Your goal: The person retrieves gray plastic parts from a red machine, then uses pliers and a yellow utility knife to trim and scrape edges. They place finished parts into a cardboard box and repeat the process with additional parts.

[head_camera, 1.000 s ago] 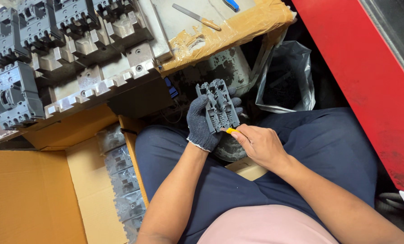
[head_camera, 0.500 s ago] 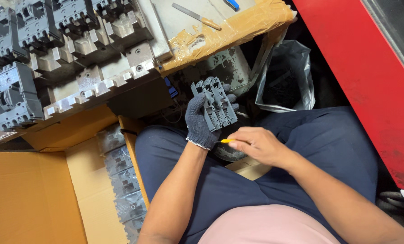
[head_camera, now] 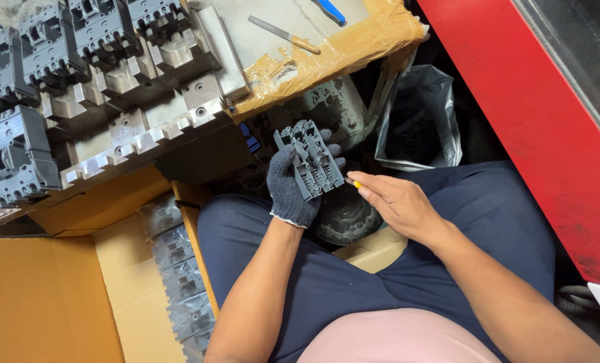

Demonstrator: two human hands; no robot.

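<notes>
We hold a grey moulded plastic breaker housing upright in our left hand, which wears a dark knitted glove; the gloved fingers wrap closed around its lower edge, at about the centre of the view, over our lap. Our bare right hand, at three o'clock from the housing, is pinched narrowly around a small tool with a yellow handle, whose tip meets the housing's right edge; the tip itself is too small to make out.

At ten o'clock, rows of dark grey assembled circuit breakers sit on a workbench, with pale metal-coloured base blocks just below them. At eight o'clock an open brown cardboard box holds a column of wrapped grey units. At twelve o'clock a flat file with a wooden handle lies on the bench. At two o'clock a grey plastic bag stands open.

As we judge it, this piece is mid-work: held and being prodded, neither boxed nor set with the others.
</notes>
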